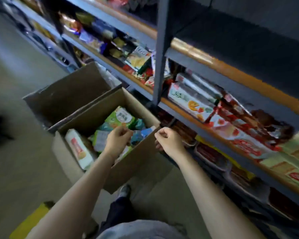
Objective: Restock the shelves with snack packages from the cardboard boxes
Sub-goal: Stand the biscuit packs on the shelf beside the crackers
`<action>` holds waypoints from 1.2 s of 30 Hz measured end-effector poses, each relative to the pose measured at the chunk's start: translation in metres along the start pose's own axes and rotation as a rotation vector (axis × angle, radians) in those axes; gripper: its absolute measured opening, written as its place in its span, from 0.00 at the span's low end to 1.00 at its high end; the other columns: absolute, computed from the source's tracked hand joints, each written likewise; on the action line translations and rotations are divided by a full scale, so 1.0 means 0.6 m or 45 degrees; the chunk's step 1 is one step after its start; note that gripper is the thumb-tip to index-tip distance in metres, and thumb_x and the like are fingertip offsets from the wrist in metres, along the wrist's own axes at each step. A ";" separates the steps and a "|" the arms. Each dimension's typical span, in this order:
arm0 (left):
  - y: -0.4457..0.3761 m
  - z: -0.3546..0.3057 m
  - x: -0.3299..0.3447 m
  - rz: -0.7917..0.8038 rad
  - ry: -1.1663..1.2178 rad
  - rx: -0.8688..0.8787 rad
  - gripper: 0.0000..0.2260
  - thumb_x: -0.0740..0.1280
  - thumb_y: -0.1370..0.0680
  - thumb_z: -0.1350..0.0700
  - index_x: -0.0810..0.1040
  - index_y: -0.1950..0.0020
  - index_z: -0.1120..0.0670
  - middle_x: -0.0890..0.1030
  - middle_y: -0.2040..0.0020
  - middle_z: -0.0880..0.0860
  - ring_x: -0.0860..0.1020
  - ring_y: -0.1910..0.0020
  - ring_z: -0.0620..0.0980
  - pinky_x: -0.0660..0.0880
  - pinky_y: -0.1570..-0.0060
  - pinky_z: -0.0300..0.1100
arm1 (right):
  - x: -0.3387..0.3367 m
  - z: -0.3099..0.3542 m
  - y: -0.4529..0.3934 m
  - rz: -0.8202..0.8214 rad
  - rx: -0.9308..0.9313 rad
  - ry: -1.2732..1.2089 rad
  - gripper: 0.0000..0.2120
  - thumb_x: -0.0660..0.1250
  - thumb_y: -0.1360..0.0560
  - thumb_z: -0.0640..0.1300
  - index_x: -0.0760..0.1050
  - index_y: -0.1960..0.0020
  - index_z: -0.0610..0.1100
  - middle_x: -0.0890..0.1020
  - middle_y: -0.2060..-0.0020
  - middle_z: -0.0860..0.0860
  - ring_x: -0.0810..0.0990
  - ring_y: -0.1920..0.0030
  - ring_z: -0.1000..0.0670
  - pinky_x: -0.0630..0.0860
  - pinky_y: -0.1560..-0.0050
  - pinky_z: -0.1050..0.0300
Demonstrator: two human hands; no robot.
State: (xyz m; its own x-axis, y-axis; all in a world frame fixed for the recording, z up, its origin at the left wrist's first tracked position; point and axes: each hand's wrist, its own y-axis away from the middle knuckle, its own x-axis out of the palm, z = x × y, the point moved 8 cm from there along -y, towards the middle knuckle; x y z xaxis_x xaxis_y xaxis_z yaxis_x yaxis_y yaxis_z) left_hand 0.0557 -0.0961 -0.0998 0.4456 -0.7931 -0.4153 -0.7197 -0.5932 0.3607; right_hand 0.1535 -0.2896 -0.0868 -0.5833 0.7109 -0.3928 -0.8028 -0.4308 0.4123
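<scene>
Left hand [118, 138] loosely curled over packages [121, 118] in box [128, 169], holds nothing. Right hand [167, 140] curled, empty, beside box rim. Risk: careless grab crushes bags.

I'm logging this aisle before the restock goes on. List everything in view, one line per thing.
Open brown cardboard box: one, on the floor nearest the person, holding snack packages.
Second brown cardboard box: one, just behind the first; contents hidden.
Green and blue snack bags: several, loose in the near box; exact count unclear.
White upright package with red label: one, against the near box's left wall.
Grey metal shelving with orange edges: several tiers, running along the right.
White and red boxed snacks: several, on the middle tier at right.
Grey floor: left side.
Left hand: loosely curled over the near box, holding nothing visible.
Right hand: curled beside the box's right edge, holding nothing visible.
</scene>
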 end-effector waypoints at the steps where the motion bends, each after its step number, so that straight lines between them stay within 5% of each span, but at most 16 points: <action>1: -0.013 0.038 -0.045 -0.045 -0.003 -0.056 0.09 0.69 0.20 0.56 0.77 0.60 0.55 0.79 0.67 0.53 0.78 0.69 0.53 0.73 0.65 0.44 | 0.065 0.008 -0.017 0.082 0.014 0.018 0.09 0.65 0.19 0.42 0.74 0.59 0.46 0.80 0.65 0.47 0.79 0.70 0.51 0.76 0.66 0.54; 4: -0.044 0.144 -0.167 -0.184 0.030 -0.191 0.10 0.68 0.19 0.57 0.77 0.61 0.52 0.79 0.66 0.53 0.78 0.67 0.53 0.74 0.62 0.46 | 0.254 0.014 -0.055 0.340 0.065 0.128 0.10 0.67 0.21 0.41 0.72 0.61 0.47 0.79 0.65 0.47 0.79 0.68 0.47 0.75 0.64 0.52; 7: -0.059 0.233 -0.256 -0.263 0.062 -0.334 0.10 0.67 0.20 0.60 0.76 0.62 0.56 0.80 0.65 0.56 0.78 0.68 0.53 0.74 0.67 0.41 | 0.397 0.011 -0.073 0.498 0.092 0.335 0.06 0.69 0.22 0.46 0.76 0.52 0.44 0.78 0.61 0.50 0.79 0.56 0.46 0.73 0.56 0.54; 15: -0.084 0.354 -0.330 -0.209 0.129 -0.472 0.07 0.65 0.19 0.61 0.78 0.55 0.59 0.80 0.65 0.53 0.76 0.76 0.39 0.68 0.75 0.30 | 0.566 -0.012 -0.086 0.674 0.444 0.332 0.42 0.69 0.23 0.58 0.53 0.20 0.42 0.68 0.26 0.46 0.70 0.28 0.45 0.69 0.43 0.58; 18: -0.091 0.367 -0.328 -0.164 0.183 -0.501 0.06 0.65 0.18 0.58 0.79 0.53 0.58 0.81 0.65 0.51 0.77 0.72 0.42 0.70 0.73 0.31 | 0.577 -0.045 -0.084 0.646 0.676 0.234 0.46 0.71 0.27 0.63 0.57 0.21 0.40 0.73 0.29 0.45 0.75 0.33 0.46 0.73 0.41 0.56; 21: -0.099 0.373 -0.327 -0.149 0.225 -0.505 0.06 0.65 0.18 0.58 0.79 0.53 0.56 0.81 0.65 0.50 0.78 0.68 0.46 0.71 0.71 0.34 | 0.584 -0.055 -0.085 0.614 0.737 0.016 0.33 0.74 0.27 0.56 0.72 0.30 0.39 0.83 0.47 0.49 0.83 0.52 0.53 0.78 0.58 0.64; 24: -0.101 0.365 -0.324 -0.130 0.252 -0.478 0.06 0.66 0.18 0.56 0.78 0.53 0.56 0.81 0.64 0.52 0.79 0.67 0.49 0.72 0.67 0.39 | 0.582 -0.039 -0.091 0.601 0.697 -0.254 0.24 0.75 0.26 0.47 0.76 0.33 0.39 0.85 0.49 0.49 0.85 0.54 0.53 0.79 0.61 0.65; 27: -0.099 0.343 -0.326 -0.214 0.378 -0.431 0.13 0.70 0.21 0.46 0.75 0.46 0.55 0.81 0.57 0.54 0.79 0.61 0.49 0.74 0.65 0.40 | 0.560 -0.003 -0.090 0.554 0.631 -0.416 0.35 0.79 0.34 0.53 0.73 0.31 0.42 0.85 0.44 0.47 0.86 0.48 0.47 0.82 0.49 0.53; 29: -0.098 0.307 -0.324 -0.240 0.527 -0.365 0.25 0.72 0.25 0.38 0.73 0.38 0.54 0.81 0.50 0.55 0.82 0.53 0.50 0.79 0.58 0.44 | 0.524 0.033 -0.090 0.493 0.514 -0.458 0.34 0.79 0.33 0.52 0.71 0.31 0.44 0.84 0.43 0.47 0.85 0.47 0.47 0.82 0.49 0.52; 33: -0.092 0.177 -0.274 0.036 0.698 -0.177 0.35 0.74 0.29 0.35 0.67 0.29 0.49 0.81 0.41 0.51 0.83 0.45 0.46 0.81 0.49 0.43 | 0.404 0.147 -0.077 0.205 0.002 -0.268 0.33 0.78 0.29 0.50 0.64 0.31 0.50 0.77 0.38 0.53 0.80 0.41 0.56 0.81 0.48 0.61; 36: -0.081 0.069 -0.226 0.193 0.863 -0.042 0.40 0.76 0.32 0.39 0.66 0.26 0.52 0.80 0.35 0.53 0.82 0.39 0.50 0.81 0.43 0.51 | 0.291 0.213 -0.041 -0.087 -0.336 -0.063 0.34 0.78 0.33 0.57 0.64 0.34 0.50 0.72 0.38 0.52 0.76 0.39 0.56 0.81 0.48 0.61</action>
State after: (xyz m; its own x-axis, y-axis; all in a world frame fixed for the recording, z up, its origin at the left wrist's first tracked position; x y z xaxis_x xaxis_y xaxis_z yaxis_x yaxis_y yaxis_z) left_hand 0.0082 0.0458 -0.0956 0.5833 -0.7726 0.2507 -0.7885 -0.4643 0.4034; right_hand 0.0873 -0.0839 -0.0606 -0.5254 0.7667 -0.3689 -0.8481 -0.5066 0.1552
